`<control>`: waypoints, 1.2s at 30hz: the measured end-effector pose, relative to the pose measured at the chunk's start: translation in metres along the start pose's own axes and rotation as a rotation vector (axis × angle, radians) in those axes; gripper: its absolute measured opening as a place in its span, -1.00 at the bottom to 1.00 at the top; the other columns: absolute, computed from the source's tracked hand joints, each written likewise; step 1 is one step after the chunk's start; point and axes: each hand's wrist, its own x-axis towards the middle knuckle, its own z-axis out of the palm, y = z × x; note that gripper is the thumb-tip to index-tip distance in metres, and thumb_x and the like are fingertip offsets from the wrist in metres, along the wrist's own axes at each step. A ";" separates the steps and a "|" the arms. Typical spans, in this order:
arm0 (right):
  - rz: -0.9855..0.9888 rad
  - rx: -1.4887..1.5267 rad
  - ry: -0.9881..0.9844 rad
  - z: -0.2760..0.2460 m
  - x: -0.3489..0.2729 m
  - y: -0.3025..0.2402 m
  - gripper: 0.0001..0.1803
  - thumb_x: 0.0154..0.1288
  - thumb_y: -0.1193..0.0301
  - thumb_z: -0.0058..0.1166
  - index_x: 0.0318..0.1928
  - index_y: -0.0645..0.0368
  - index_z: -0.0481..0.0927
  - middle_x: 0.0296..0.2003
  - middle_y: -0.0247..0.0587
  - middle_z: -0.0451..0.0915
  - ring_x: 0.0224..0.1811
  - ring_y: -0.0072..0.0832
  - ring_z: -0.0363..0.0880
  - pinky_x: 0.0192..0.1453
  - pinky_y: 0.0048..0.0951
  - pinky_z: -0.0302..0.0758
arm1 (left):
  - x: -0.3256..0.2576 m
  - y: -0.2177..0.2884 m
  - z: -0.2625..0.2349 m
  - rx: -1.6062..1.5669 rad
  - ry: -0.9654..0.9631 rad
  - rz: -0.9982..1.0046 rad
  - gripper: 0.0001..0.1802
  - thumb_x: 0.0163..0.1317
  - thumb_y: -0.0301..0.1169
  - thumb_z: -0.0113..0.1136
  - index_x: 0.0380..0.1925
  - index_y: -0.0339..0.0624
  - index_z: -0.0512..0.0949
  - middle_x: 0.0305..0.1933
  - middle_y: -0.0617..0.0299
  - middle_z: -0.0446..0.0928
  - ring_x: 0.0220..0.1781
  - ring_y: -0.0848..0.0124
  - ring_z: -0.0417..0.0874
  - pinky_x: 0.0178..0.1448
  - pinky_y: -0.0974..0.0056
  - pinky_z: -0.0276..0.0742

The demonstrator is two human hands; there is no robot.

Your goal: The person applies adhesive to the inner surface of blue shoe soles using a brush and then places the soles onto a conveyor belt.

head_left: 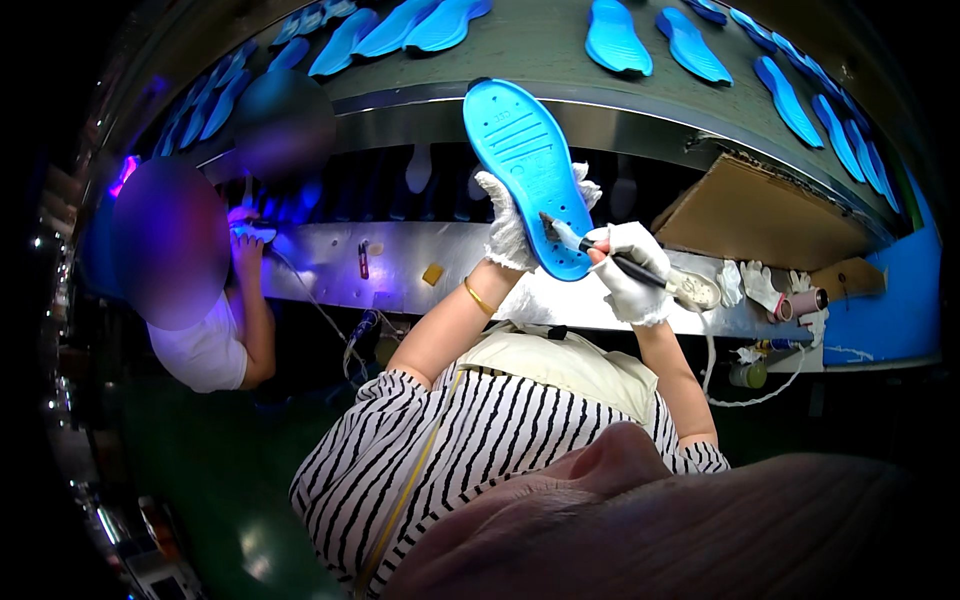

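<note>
A bright blue shoe sole [530, 150], tilted with its ribbed, holed face toward me, is held up over the metal bench. My left hand [508, 225], in a white glove with bare fingertips not clearly visible, wraps around the sole from behind, fingers showing at both edges. My right hand [632, 275], in a white glove with exposed fingertips, is closed on a black-handled brush [632, 268]. The brush's pale tip touches the lower part of the sole, near its small holes. Beside the right wrist lies a pale, perforated oval object [694, 289], partly hidden.
Blue soles [690, 45] lie along a dark conveyor [545, 50] beyond the metal bench [325, 265]. A cardboard piece [765, 215], spare gloves [762, 288] and a thread spool [808, 302] stand right. A yellow block [432, 274] sits left; a co-worker's hand [247, 258] works farther left.
</note>
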 end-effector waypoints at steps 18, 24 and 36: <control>0.209 0.456 -0.015 -0.016 -0.008 0.024 -0.86 0.21 0.56 0.19 -0.24 0.19 0.51 -0.21 -0.11 0.58 -0.28 -0.46 0.55 -0.20 -0.50 0.51 | 0.020 0.023 0.003 0.300 -0.214 -0.012 0.27 -0.27 0.53 0.04 0.30 -0.26 0.21 0.23 -0.08 0.40 0.21 0.07 0.51 0.32 -0.01 0.41; 0.410 -0.228 -0.288 -0.027 0.008 -0.003 -0.80 -0.01 0.57 0.19 -0.29 0.26 0.54 -0.23 -0.15 0.60 -0.21 -0.49 0.58 -0.15 -0.46 0.55 | 0.030 0.031 -0.017 0.651 -0.241 -0.188 0.24 -0.21 0.48 0.10 0.28 -0.33 0.24 0.18 -0.14 0.44 0.15 0.11 0.56 0.22 0.04 0.52; 0.601 -0.239 -0.297 -0.031 0.004 -0.024 -0.82 -0.03 0.60 0.14 -0.34 0.20 0.52 -0.30 -0.31 0.54 -0.29 -0.58 0.53 -0.17 -0.52 0.50 | 0.061 0.008 0.011 0.935 0.119 -0.622 -0.26 0.22 0.19 0.11 0.12 -0.23 0.45 -0.11 0.06 0.58 -0.21 0.38 0.65 -0.13 0.28 0.65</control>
